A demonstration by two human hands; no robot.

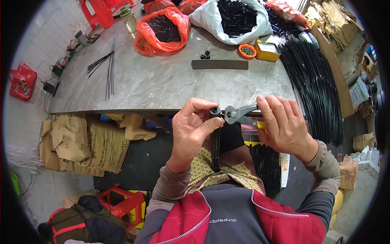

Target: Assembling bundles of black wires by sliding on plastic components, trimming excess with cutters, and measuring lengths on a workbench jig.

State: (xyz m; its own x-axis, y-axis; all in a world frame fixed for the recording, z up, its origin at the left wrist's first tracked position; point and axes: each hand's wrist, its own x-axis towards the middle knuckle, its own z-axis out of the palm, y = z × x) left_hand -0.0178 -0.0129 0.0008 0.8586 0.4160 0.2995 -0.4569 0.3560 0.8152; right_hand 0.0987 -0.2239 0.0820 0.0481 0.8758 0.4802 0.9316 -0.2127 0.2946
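Just past the table's front edge, my left hand (189, 132) pinches a round black hub (215, 111) between thumb and fingers. Thin black rods (215, 148) hang down from the hub toward my lap, like the ribs of an umbrella. My right hand (284, 126) grips a pair of pincers (240, 113) with grey metal jaws and a bit of yellow on the handle. The jaws are at the right side of the hub, by my left thumb tip. A fine wire seems to lie between jaws and hub, but it is too small to be sure.
On the grey table (162, 85) lie a dark flat strip (219, 64), small black hubs (205, 55), an orange dish (247, 51), a yellow tin (267, 51) and loose rods (109, 73). Bags of black parts (164, 30) stand behind. Many black rods (313, 81) fill the right side.
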